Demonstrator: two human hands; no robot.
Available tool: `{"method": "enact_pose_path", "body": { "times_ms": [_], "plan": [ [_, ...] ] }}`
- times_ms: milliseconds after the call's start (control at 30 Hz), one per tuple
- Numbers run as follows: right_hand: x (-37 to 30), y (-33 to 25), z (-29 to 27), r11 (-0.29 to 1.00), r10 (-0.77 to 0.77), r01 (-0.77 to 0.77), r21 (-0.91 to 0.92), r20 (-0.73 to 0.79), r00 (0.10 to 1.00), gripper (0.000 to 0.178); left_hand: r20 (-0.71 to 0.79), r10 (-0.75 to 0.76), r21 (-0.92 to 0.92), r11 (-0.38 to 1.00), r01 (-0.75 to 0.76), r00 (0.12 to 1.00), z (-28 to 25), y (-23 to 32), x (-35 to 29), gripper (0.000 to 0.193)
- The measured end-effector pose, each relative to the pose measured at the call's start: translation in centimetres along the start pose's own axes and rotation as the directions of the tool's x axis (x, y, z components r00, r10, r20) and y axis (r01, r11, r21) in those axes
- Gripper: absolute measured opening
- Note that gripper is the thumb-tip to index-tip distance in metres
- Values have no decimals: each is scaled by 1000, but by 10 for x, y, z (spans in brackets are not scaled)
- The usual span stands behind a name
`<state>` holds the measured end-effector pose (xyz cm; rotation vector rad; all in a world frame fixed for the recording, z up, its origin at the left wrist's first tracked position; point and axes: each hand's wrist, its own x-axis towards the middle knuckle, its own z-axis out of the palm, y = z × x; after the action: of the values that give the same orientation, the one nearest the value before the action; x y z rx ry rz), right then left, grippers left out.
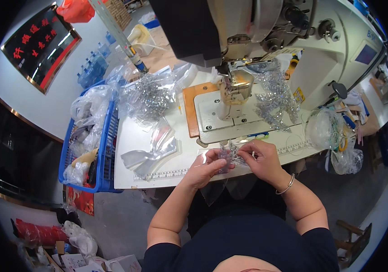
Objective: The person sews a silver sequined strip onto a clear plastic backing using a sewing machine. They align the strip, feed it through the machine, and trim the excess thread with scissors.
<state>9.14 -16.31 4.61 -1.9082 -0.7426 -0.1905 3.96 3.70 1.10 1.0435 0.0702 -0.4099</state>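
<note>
At the table's front edge, below the sewing machine, my left hand pinches a silvery, glittery piece between thumb and fingers. Clear film seems to hang beneath it. My right hand closes thumb and fingertips on the right side of the same piece; the exact grip is partly hidden. More glittery silver pieces lie on the machine bed, right of the needle area. Left of the machine, a heap of silver glittery pieces rests on clear plastic. Nearer me lie cut clear plastic sheets.
A blue basket full of plastic bags stands against the table's left side. Ruler strips run along the front edge. A pen-like tool lies by the machine bed. Right of it sit clear bags and yellow-handled scissors.
</note>
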Motion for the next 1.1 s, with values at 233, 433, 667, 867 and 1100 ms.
{"method": "enact_pose_path", "body": {
  "times_ms": [233, 433, 667, 867, 1100],
  "plan": [
    [2, -4, -3, 996, 66, -69, 62, 63, 996, 8, 113, 17, -39, 999, -12, 993, -2, 4, -5, 50],
    [-2, 8, 2, 955, 173, -187, 229, 81, 982, 9, 222, 44, -148, 989, -11, 974, -2, 5, -6, 61],
    [-1, 7, 2, 981, 133, -141, 134, 68, 989, 10, 201, 22, -111, 994, 0, 979, 0, 9, -9, 59],
    [-3, 7, 3, 973, 161, -166, 161, 46, 986, 10, 173, 15, -60, 998, -5, 985, -3, 5, -8, 54],
    [-2, 1, -2, 995, 94, -97, 38, 68, 993, 8, 126, 30, -79, 997, -20, 992, 1, 4, -7, 53]
  ]
}}
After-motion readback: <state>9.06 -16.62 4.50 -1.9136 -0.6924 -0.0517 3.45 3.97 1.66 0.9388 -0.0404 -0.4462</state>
